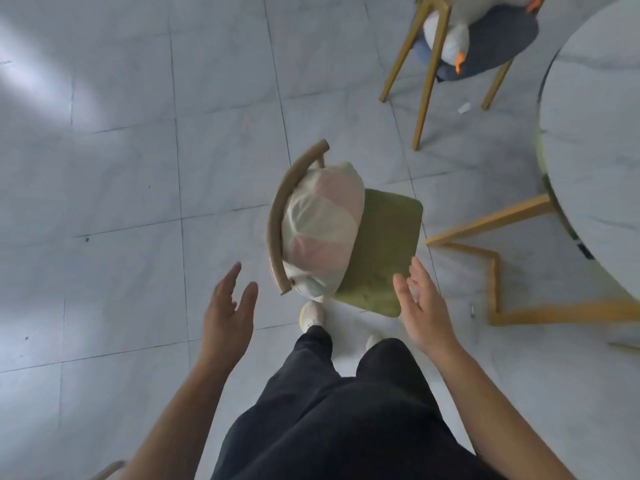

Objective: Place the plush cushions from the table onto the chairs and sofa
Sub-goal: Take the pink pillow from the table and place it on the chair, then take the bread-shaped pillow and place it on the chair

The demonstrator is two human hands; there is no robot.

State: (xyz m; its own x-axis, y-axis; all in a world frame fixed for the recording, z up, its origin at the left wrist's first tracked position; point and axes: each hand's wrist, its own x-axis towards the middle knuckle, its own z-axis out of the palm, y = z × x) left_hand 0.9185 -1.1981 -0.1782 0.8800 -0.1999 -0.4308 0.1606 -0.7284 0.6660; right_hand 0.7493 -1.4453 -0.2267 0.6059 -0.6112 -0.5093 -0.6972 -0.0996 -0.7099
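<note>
Our left hand (pixel 227 308) and right hand (pixel 420 306) hang empty, fingers spread, either side of the green-seated wooden chair (pixel 384 251); the pink-and-white plush cushion (pixel 322 230) leans on its curved backrest; this placement looks done; next we likely turn to the round marble tabletop (pixel 595 133) beside the chair for another.
</note>
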